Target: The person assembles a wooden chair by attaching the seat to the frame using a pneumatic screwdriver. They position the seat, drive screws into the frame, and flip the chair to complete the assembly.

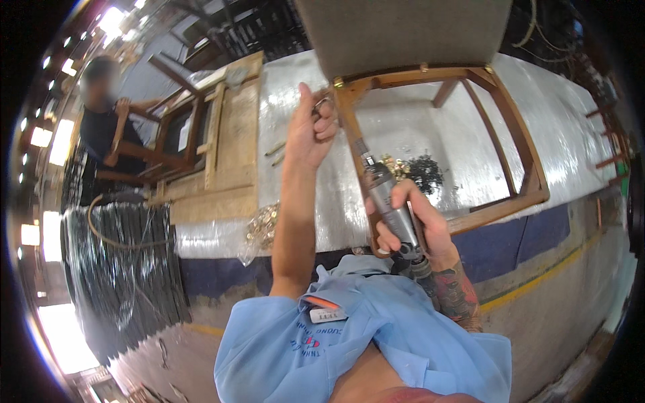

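Left hand [313, 127]: upper centre, fingers curled; contents we cannot tell.
Right hand [428, 221]: centre, gripping our power driver [383, 189].
Wooden frame [514, 127]: upper right.

Past the wooden chair frame [497, 213], I see wide room for a hand along the right end of the counter [564, 117]. Toward the far edge, the grey back panel [403, 33] blocks the way. Inside the frame there's space, but a slim wooden bar [492, 144] cuts down the right part, and a dark heap of small hardware [424, 174] sits nearer the left rail, which the right hand [426, 218] and power driver [390, 195] crowd. Left of the frame, the person's left forearm [295, 221] crosses the near edge, beside a bag [262, 228].
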`<state>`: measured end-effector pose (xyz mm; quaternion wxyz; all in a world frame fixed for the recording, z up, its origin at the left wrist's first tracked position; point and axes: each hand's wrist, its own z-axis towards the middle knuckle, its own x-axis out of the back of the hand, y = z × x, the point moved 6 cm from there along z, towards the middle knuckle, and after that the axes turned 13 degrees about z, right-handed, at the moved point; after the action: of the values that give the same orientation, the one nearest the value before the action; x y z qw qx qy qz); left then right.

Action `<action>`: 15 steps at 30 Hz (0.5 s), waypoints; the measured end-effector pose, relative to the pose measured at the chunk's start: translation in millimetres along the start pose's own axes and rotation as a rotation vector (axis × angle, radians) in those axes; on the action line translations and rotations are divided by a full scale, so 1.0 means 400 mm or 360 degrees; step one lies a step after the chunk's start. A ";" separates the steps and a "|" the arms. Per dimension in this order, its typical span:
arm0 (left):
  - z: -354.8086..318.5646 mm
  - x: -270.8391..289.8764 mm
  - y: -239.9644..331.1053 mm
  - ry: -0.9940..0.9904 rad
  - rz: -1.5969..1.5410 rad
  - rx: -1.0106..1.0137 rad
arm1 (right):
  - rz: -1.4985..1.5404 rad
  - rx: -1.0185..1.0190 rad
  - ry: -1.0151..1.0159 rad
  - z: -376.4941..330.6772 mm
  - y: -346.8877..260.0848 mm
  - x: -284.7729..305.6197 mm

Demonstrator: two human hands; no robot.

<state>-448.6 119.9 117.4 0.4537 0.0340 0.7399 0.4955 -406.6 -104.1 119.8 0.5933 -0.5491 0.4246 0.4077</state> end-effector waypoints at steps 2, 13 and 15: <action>-0.013 0.036 0.003 -0.0105 -0.0256 -0.0195 | 0.0074 -0.0007 -0.0047 -0.002 0.007 0.007; -0.050 0.051 0.010 -0.0056 -0.0765 -0.0242 | 0.0174 0.0100 -0.0004 -0.013 -0.017 0.012; -0.054 0.035 0.011 0.0187 -0.0729 -0.0221 | 0.0150 0.0108 0.0011 -0.013 -0.016 0.015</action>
<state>-473.8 114.0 113.8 0.5116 -0.1946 0.7176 0.4305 -398.9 -109.6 115.8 0.5903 -0.5094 0.4656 0.4187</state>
